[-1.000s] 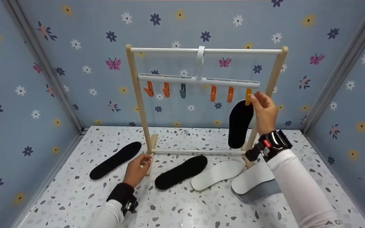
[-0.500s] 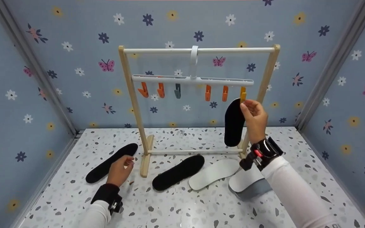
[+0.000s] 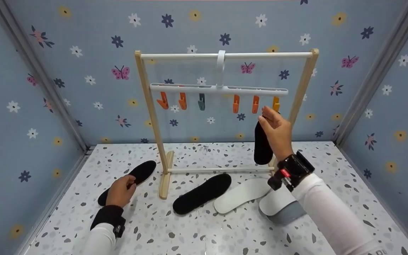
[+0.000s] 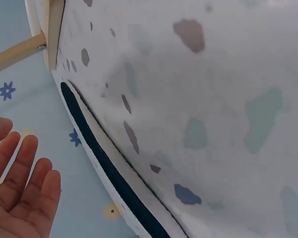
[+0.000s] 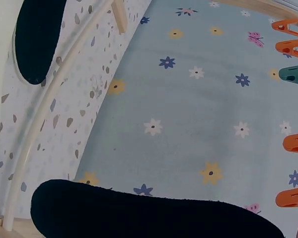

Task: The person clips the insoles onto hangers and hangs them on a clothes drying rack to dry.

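Note:
A black insole (image 3: pixel 262 148) hangs below the yellow clip (image 3: pixel 276 103) at the right end of the white hanger (image 3: pixel 190 88). My right hand (image 3: pixel 278 132) is in front of it with fingers extended, covering its upper part; whether they touch it I cannot tell. My left hand (image 3: pixel 120 191) is loosely relaxed above another black insole (image 3: pixel 145 170) on the table. In the left wrist view, the left hand (image 4: pixel 25 193) holds nothing and is apart from the insole (image 4: pixel 114 173). The right wrist view has the hanging insole (image 5: pixel 154 218) along its bottom.
A wooden rack (image 3: pixel 155 124) with white rods carries the hanger. Orange clips (image 3: pixel 236 103) and a grey-green clip (image 3: pixel 201 101) hang from it. On the speckled table (image 3: pixel 204 233) lie a black insole (image 3: pixel 202 194), a white insole (image 3: pixel 241 196) and another white insole (image 3: pixel 278 202).
My right hand has let go of the yellow clip and moved down in front of the hanging insole. The left hand has moved left, from beside the rack's foot to over the left insole.

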{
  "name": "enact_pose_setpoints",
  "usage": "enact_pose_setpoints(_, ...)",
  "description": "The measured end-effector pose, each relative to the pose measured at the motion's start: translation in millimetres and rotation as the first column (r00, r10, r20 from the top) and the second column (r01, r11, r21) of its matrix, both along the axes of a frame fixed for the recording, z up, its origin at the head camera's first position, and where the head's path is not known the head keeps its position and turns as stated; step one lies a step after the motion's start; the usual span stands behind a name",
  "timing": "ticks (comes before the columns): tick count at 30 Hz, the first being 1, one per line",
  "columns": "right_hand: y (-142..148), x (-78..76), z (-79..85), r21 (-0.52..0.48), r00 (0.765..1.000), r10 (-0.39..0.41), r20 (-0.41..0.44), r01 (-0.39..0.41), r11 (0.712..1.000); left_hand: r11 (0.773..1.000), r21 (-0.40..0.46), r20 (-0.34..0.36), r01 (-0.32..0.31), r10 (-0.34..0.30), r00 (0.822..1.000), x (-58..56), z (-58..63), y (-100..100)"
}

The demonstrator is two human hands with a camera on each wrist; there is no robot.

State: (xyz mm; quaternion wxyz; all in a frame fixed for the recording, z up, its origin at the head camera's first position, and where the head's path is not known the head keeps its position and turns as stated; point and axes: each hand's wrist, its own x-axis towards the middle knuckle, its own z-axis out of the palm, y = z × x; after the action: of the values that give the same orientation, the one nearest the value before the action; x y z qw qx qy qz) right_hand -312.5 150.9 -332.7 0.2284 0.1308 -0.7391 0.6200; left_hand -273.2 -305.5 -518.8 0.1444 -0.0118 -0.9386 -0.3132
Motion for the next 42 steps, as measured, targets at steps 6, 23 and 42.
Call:
enact_pose_setpoints(6, 2, -19.9, -3.6, 0.013, 1.0, -0.003, 0.022, 0.003, 1.0, 0.998, -0.047, 0.028, -0.051, 0.052, 0.998, -1.4, -1.4, -17)
enact_pose_setpoints(23, -4, -39.9, 4.4, 0.023, 0.997, -0.022, 0.077, 0.021, 1.0, 0.981, -0.171, 0.086, -0.092, 0.108, 0.99, -14.2, -16.3, -33)
enact_pose_setpoints(42, -4, -51.0, 0.6, 0.019, 0.996, -0.007, 0.088, 0.005, 1.0, 0.962, -0.257, 0.17, -0.095, 0.142, 0.975, -21.7, -20.5, -41)
